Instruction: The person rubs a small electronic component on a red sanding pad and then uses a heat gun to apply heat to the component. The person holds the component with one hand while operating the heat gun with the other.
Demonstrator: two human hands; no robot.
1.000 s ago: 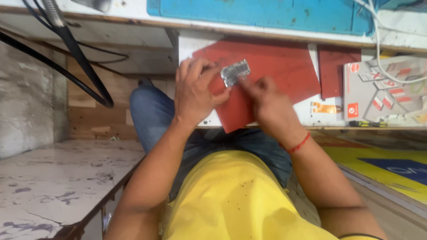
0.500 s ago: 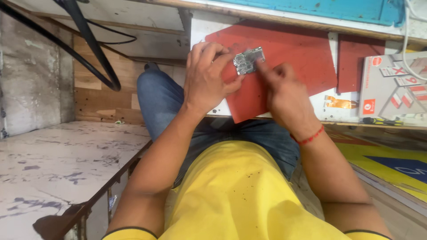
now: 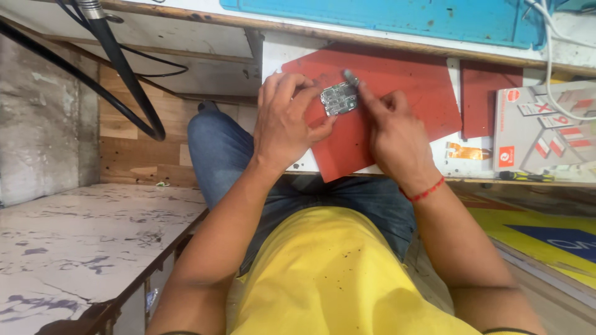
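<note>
A small silver-grey circuit board [image 3: 339,99] is pinched in my left hand [image 3: 284,118] over a red mat [image 3: 410,87] on the white worktop. My right hand [image 3: 392,133] sits just right of the board, its fingers closed round a thin dark-tipped tool [image 3: 351,77] whose tip pokes up near the board's upper right corner. A red thread band circles my right wrist. Both hands rest at the near edge of the bench, above my lap.
A blue mat [image 3: 397,15] lies along the far side. A smaller red sheet [image 3: 484,99] and a white printed box [image 3: 546,127] sit to the right, with a white cable [image 3: 552,56] over it. Black cables [image 3: 118,68] hang at left. A marbled shelf [image 3: 74,236] is at lower left.
The view has shifted down and left, so the bench appears higher. My hands stay together on the board; the right hand's tool tip now shows above the board.
</note>
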